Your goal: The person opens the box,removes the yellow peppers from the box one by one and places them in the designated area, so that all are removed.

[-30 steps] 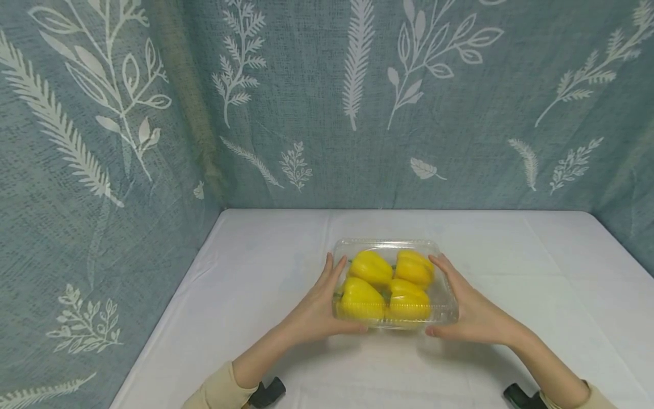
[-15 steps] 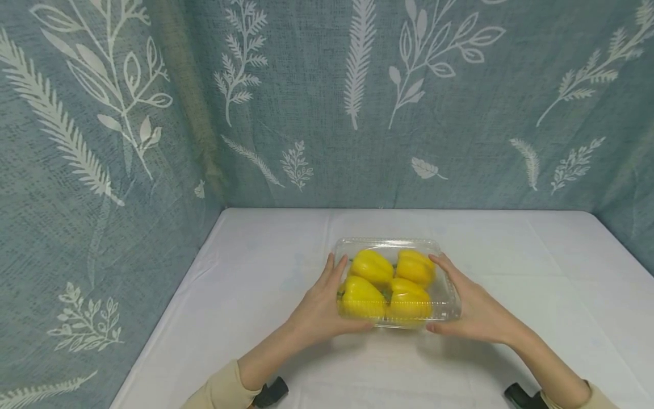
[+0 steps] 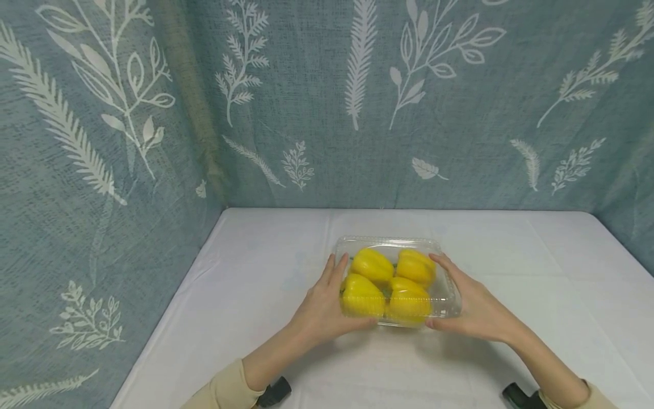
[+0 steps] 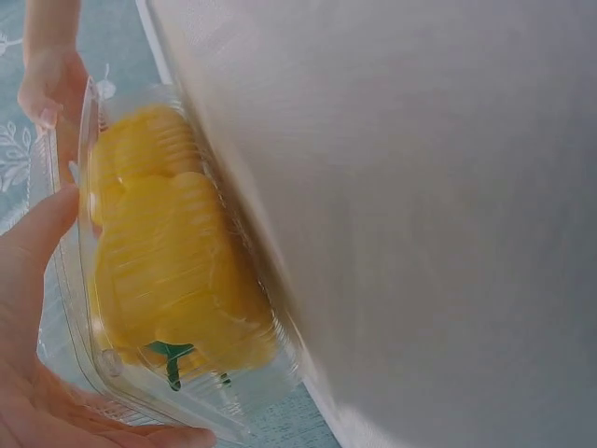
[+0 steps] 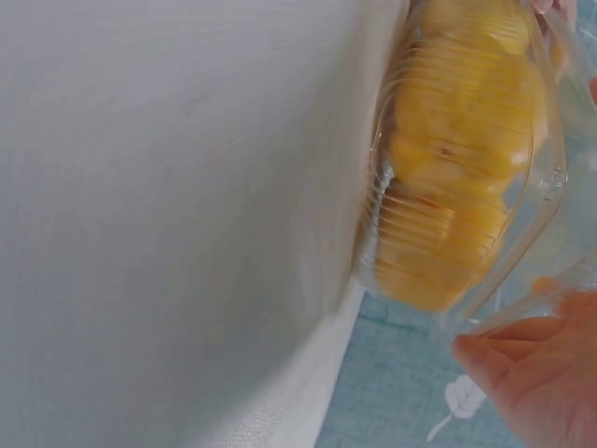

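A clear plastic clamshell container (image 3: 444,292) holds several yellow bell peppers (image 3: 373,267), with green stems at their left side. It stands on the white-covered table. My left hand (image 3: 327,309) holds the container's left side, thumb along the front edge, fingers along the side. My right hand (image 3: 472,304) holds the right side likewise, its thumb at the front right. In the left wrist view, the lid (image 4: 51,243) shows as a layer apart from the base's rim (image 4: 86,280). The right wrist view shows my right fingertips (image 5: 485,350) pinching a clear plastic edge.
A white cloth covers the table (image 3: 552,295). Blue-green curtains (image 3: 317,85) with white leaf prints hang behind it and on both sides. Dark wrist-camera mounts (image 3: 276,392) show beneath the sleeves.
My left hand has shifted slightly right along the container's front left. The container's left edge has moved a little right and its front edge slightly up. The right hand has hardly moved.
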Demonstrator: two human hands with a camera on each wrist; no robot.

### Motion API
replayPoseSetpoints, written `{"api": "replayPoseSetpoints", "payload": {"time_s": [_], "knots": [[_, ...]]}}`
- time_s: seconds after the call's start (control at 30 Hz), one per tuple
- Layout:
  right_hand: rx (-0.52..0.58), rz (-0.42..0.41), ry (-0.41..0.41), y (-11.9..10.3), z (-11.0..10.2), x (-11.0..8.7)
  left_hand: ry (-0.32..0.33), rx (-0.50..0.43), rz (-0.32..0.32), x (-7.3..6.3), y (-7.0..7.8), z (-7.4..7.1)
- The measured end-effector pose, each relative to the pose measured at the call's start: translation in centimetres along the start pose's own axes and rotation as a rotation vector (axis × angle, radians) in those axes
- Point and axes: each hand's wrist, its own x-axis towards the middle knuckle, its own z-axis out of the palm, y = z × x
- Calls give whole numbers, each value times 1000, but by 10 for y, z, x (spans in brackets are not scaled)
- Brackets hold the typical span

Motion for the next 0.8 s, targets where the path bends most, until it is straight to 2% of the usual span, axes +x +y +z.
{"api": "replayPoseSetpoints", "payload": {"time_s": [0.6,0.8], "knots": [[15,-4,25,-2,-1,2,13,21,24,-1,1,2],[35,-6,24,-2,-1,1,25,34,61,-1,-1,3]]}}
